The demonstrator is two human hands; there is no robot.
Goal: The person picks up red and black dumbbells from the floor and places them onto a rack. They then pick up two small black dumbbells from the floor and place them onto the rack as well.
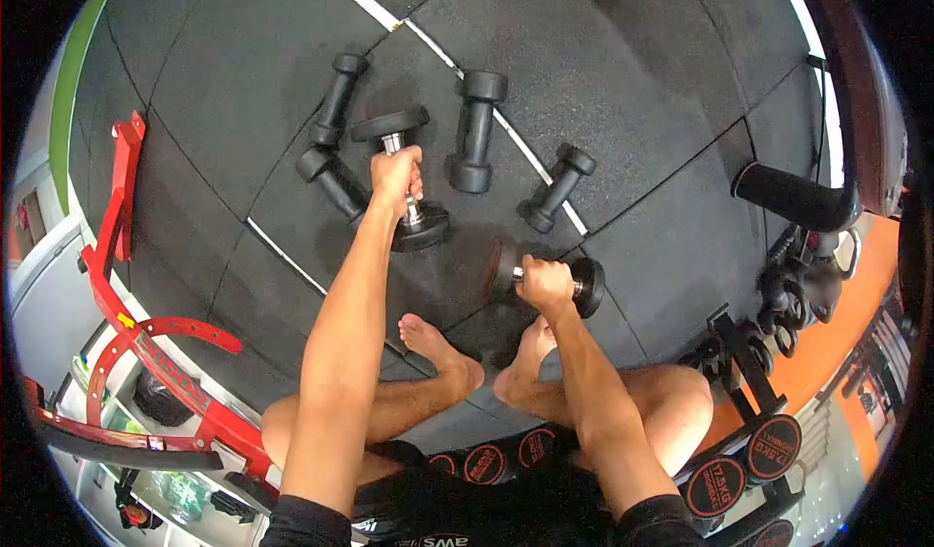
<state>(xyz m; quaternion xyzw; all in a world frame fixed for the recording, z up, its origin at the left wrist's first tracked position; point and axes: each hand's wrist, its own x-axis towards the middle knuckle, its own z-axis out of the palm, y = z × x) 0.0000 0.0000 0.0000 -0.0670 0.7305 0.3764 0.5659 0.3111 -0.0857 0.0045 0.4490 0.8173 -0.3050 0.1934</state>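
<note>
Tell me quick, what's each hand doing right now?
Left hand: closed on the chrome-handled dumbbell.
Right hand: closed on the round black dumbbell.

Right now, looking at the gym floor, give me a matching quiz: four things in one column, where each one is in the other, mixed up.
Things:
1. left hand
2. right hand
3. red frame
4. bare feet

Places:
A. at the left edge of the floor
B. gripping the handle of the dumbbell with the chrome bar
C. on the mat below both held weights
D. gripping the dumbbell nearest the knees

Pairs: 1-B, 2-D, 3-A, 4-C
</note>
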